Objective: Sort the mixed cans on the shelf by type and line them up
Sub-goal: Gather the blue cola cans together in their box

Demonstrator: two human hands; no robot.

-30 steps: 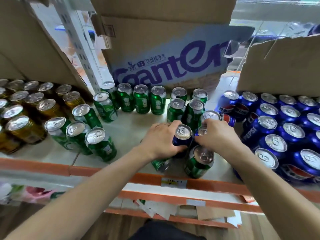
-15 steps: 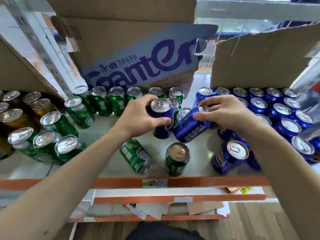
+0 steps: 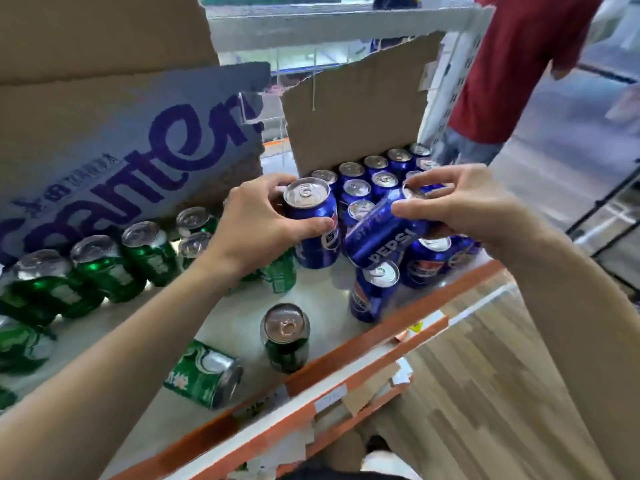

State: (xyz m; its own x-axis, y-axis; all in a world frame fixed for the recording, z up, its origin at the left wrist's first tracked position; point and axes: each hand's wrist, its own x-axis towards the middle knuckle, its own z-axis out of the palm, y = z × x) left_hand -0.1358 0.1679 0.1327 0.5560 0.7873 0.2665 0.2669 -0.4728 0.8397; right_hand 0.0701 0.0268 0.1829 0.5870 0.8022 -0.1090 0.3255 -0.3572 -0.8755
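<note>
Two blue cans (image 3: 313,252), labels partly hidden

Blue cans (image 3: 374,296): at least fourteen at the far right, some hidden. The left hand (image 3: 252,230) holds one and the right hand (image 3: 481,209) another. Green cans (image 3: 285,344): about ten, left and near, one lying on its side. Cardboard boxes (image 3: 353,109): at least two. One bystander (image 3: 512,64).
</note>
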